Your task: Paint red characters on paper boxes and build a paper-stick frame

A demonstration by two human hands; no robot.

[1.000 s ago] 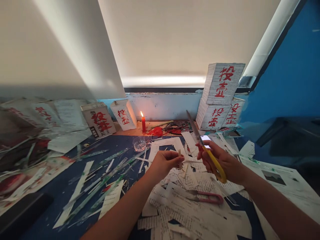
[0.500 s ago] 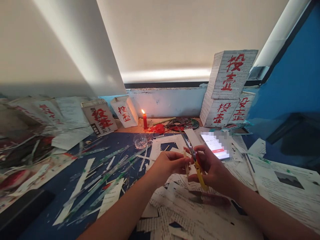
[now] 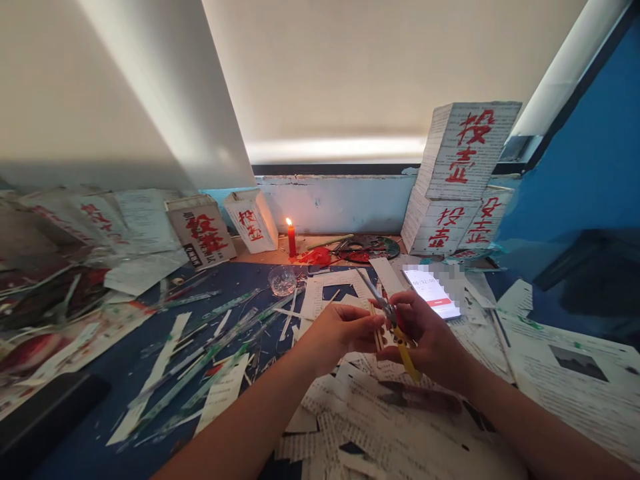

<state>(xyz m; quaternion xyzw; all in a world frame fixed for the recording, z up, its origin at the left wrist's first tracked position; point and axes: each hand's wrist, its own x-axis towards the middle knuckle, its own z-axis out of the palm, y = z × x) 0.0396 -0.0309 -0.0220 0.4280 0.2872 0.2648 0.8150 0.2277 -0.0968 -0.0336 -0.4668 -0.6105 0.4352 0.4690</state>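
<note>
My left hand [image 3: 340, 333] pinches a small pale stick-like piece [image 3: 376, 327] between thumb and fingers. Right beside it, my right hand [image 3: 423, 333] is closed round scissors [image 3: 406, 353] with a yellow handle, their metal blades pointing up and to the left. The two hands nearly meet above scattered printed paper [image 3: 390, 427]. Behind them lies a printed sheet [image 3: 313, 290] with a rectangular cut-out. What the lower fingers of my right hand touch is partly hidden.
A lit red candle [image 3: 292, 241] stands at the back beside a small glass dish [image 3: 281, 283]. White boxes with red characters [image 3: 453, 153] are stacked at the right. A lit phone [image 3: 433, 293] lies near my right hand. Paper strips [image 3: 165, 373] and green-edged plastic strips cover the left.
The scissors have turned a little, their blades now tilting further left and their handle further right. My right hand has shifted slightly rightward. The view has moved slightly.
</note>
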